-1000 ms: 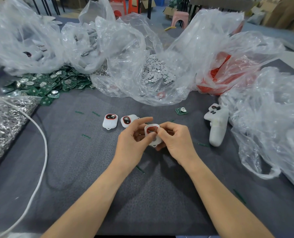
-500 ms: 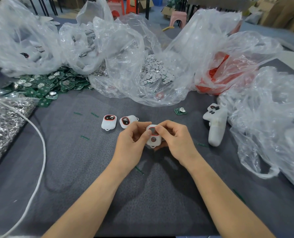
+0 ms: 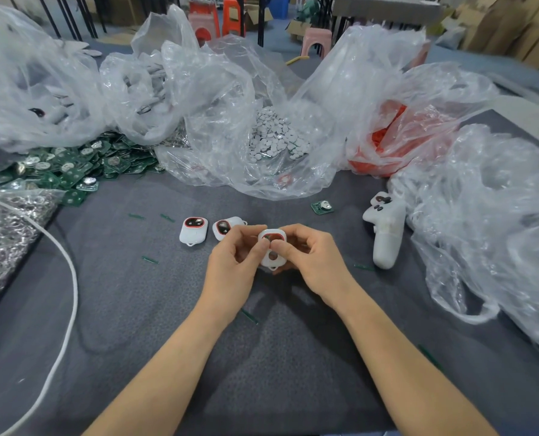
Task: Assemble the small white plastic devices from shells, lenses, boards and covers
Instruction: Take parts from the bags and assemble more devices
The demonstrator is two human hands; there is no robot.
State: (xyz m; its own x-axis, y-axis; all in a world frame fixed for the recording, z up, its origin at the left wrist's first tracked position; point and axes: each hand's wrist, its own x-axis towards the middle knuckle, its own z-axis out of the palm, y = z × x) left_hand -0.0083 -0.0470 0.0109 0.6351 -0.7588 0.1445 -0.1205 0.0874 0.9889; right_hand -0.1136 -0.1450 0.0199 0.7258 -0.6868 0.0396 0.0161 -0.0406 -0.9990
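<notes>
White moulded plastic, thin and light, is what you have in hand. The small white plastic shell with a red-rimmed dark window and a round hole below it is raised just above the grey felt mat, near its middle, between both hands. Your left hand pinches the shell's left edge with thumb and fingertips. Your right hand sets its thumb on the face beside the window, with the other fingers curled behind. Both hands are grasping the shell.

Treat it as stiff but brittle at the clips: it probably cracks if you squeeze across the hollow middle. The smooth plastic may slip, so take it by the rounded side edges and press near the rim. Keep off the window, which would likely smudge or pop loose.

Now the counts:
- **Shells:** one, in your hands.
- **Devices on the mat:** two, just left of your hands, a first white red-windowed device and a second white red-windowed device beside it.
- **Loose boards:** one small green circuit board with a silver disc, lying apart to the right.
- **Other:** one white pistol-shaped plastic object with dark buttons, further right.

The heap of green boards, the white round discs in a clear bag and the orange-red parts in another bag are too many to count.
</notes>
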